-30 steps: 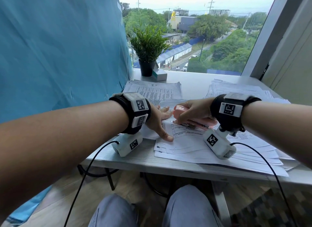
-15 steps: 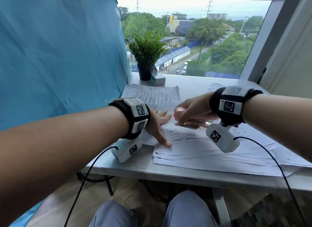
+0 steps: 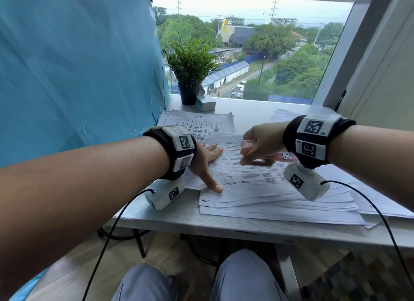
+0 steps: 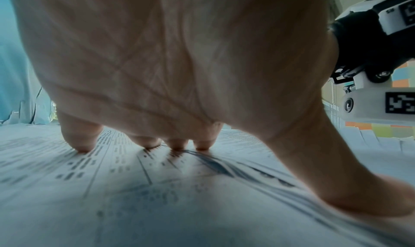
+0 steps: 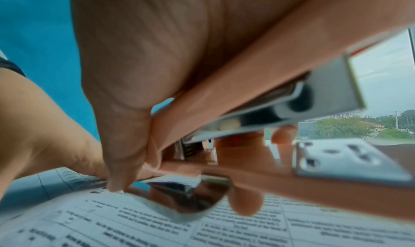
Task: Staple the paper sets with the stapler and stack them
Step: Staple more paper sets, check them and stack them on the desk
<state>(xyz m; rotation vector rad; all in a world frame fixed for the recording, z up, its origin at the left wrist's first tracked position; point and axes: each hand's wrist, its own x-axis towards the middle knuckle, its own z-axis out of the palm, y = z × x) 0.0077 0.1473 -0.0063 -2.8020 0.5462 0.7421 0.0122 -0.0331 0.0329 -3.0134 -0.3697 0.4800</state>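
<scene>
Printed paper sets (image 3: 257,177) lie fanned out across the white desk (image 3: 179,215). My left hand (image 3: 207,161) lies flat on the top set's left edge, fingers spread and thumb stretched toward me; in the left wrist view its fingertips (image 4: 145,142) press on the print. My right hand (image 3: 257,144) grips a pink stapler (image 3: 247,144) just above the top sheet, to the right of the left hand. In the right wrist view the stapler (image 5: 280,94) hangs with its mouth apart, metal anvil (image 5: 345,160) showing, over the printed sheet (image 5: 157,224).
A second pile of printed sheets (image 3: 199,123) lies behind the left hand. A potted plant (image 3: 190,72) and a small box (image 3: 206,104) stand at the back by the window. A blue sheet (image 3: 78,65) hangs along the left. More papers (image 3: 284,116) lie at the back right.
My right hand has lifted the stapler off the paper and drawn it slightly right. The left hand stays pressed on the set's left edge.
</scene>
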